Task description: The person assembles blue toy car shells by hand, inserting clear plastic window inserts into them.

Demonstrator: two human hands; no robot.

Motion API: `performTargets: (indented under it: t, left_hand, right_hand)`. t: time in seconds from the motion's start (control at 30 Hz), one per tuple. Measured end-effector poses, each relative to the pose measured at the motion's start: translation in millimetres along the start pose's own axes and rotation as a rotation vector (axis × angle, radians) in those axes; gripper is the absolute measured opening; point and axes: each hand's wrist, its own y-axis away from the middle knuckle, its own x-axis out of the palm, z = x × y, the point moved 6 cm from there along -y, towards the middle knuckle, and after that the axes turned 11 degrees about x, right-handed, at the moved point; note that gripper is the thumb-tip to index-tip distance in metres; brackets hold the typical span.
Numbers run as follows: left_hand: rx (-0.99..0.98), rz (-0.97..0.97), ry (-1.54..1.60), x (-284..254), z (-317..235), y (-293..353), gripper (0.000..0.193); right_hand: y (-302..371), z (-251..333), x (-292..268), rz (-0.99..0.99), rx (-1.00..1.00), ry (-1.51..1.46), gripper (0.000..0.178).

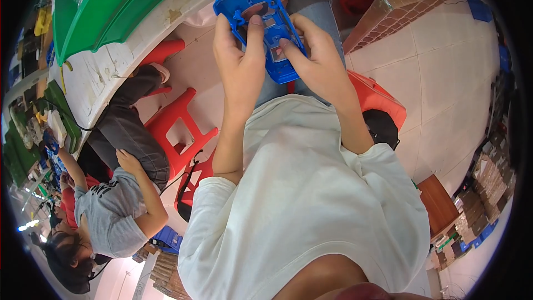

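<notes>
Between my two hands is a blue plastic housing shell, long and rounded, with cut-out openings, small posts and ribs on the side facing me. My left hand grips its left edge, the thumb lying over the inner face near the middle opening. On the other side my right hand holds the lower right edge, its thumb pressed near a lower opening. Most of the fingers are hidden under the shell. It is held tilted above my lap, over my grey-blue trouser leg.
A green plastic bin stands on the worn white table at the left. Beside me a co-worker in a grey shirt sits near a red stool. A wrapped flat panel and an orange-red stool are at the right.
</notes>
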Motion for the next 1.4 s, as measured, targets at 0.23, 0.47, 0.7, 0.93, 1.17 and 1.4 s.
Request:
performTargets:
  t: [0.23, 0.47, 0.7, 0.93, 1.17, 1.4]
  left_hand:
    - [0.047, 0.011, -0.09, -2, 4, 0, 0.01]
    - [0.197, -0.009, -0.25, -1, -2, -8, 0.009]
    - [0.035, -0.111, -0.149, -14, 5, -1, 0.014]
    - [0.014, -0.303, 0.413, -129, -30, 16, 0.026]
    - [0.047, -0.635, -0.411, -388, -20, -76, 0.016]
    - [-0.374, -0.393, -0.756, -508, 66, -125, 0.028]
  right_hand:
    - [0, 2, -3, -0.118, -0.108, -0.024, 0.007]
    - [-4, 10, -6, -0.198, -0.145, 0.01, 0.008]
    - [0, 21, -2, -0.196, -0.161, 0.214, 0.021]
    - [32, 109, -42, -0.097, -0.674, 0.352, 0.044]
    - [-5, 191, -229, -1.152, -0.913, 0.62, 0.02]
    - [-79, 213, -367, -1.412, -0.636, 0.935, 0.028]
